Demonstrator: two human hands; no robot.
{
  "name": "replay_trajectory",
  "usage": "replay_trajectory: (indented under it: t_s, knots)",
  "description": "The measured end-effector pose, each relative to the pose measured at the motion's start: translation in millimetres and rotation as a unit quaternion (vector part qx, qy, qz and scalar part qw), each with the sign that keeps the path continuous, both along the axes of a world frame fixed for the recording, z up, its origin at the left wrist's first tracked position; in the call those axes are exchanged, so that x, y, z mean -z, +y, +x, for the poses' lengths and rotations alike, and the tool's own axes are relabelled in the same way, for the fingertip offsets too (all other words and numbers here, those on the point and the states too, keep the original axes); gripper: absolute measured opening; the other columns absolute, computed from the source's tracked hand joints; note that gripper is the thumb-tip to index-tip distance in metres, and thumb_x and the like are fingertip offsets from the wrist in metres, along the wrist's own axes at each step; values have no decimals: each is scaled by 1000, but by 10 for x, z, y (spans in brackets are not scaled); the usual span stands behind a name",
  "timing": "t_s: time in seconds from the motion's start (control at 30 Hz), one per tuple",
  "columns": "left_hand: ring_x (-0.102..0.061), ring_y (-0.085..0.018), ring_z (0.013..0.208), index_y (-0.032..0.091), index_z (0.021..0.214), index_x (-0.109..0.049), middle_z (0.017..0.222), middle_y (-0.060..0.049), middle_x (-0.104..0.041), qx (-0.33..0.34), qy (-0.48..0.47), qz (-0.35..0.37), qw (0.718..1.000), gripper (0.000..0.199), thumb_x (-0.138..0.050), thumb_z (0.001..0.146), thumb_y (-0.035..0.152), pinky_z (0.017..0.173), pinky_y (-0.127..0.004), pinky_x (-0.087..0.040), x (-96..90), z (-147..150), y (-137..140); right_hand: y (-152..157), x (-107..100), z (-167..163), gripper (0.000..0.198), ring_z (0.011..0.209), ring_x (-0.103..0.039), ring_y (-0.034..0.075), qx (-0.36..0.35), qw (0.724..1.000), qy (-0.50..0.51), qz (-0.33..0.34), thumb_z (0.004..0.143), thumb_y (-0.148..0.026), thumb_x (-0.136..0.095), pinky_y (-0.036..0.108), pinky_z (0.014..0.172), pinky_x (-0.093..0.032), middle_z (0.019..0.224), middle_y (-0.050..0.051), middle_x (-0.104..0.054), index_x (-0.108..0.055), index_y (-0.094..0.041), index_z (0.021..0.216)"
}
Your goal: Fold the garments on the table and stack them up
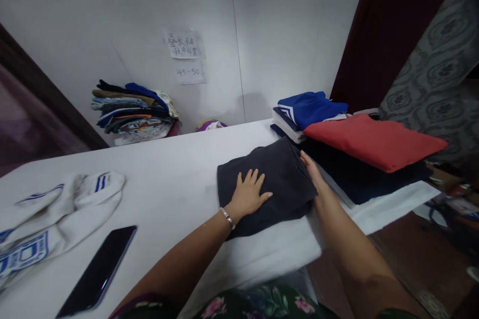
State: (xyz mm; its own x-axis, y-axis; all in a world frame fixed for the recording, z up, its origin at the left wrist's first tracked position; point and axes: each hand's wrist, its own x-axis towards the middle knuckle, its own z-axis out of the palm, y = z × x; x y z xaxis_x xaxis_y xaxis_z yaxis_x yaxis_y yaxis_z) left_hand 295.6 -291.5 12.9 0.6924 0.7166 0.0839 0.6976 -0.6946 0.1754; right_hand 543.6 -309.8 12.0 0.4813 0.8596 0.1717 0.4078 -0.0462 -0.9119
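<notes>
A dark grey folded garment [277, 174] lies on the white table in front of me. My left hand [249, 193] rests flat on top of it, fingers spread, a bracelet at the wrist. At the garment's right edge is my right hand [312, 172], its fingertips at the fold and the rest partly hidden behind the cloth. Whether those fingers grip the edge or only press on it, I cannot make out. Just beyond that hand stands a pile with a blue garment [312, 109] and a red garment [374, 139] on top.
A white garment with blue trim [86, 204] and a black phone [101, 269] lie at the left. Behind the table's far edge is a stack of folded clothes [134, 112]. Handwritten paper signs [187, 57] hang on the wall. The table [168, 169] ends at the right.
</notes>
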Motion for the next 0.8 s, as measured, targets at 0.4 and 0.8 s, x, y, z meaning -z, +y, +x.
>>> replay_trajectory:
  t_s: [0.4,0.8]
  knots:
    - [-30,-30,143,21,134,-55,151,-14,-41,-28,-118,-91,988,54,-40,93,51,116,-49,-21,-153,-84,166,-395,-24,-414,62,146,-23,29,-92,943,-320,-1,88,-52,-50,57,116,-17,155,8,-33,-46,-23,142]
    - [-49,-28,129,13,126,-58,138,-16,-56,-201,-125,-150,960,55,-36,91,50,105,-36,-36,45,-773,1260,-120,434,89,73,129,-50,29,9,985,-165,-47,82,-58,-51,46,106,-41,142,17,-51,-48,-15,141]
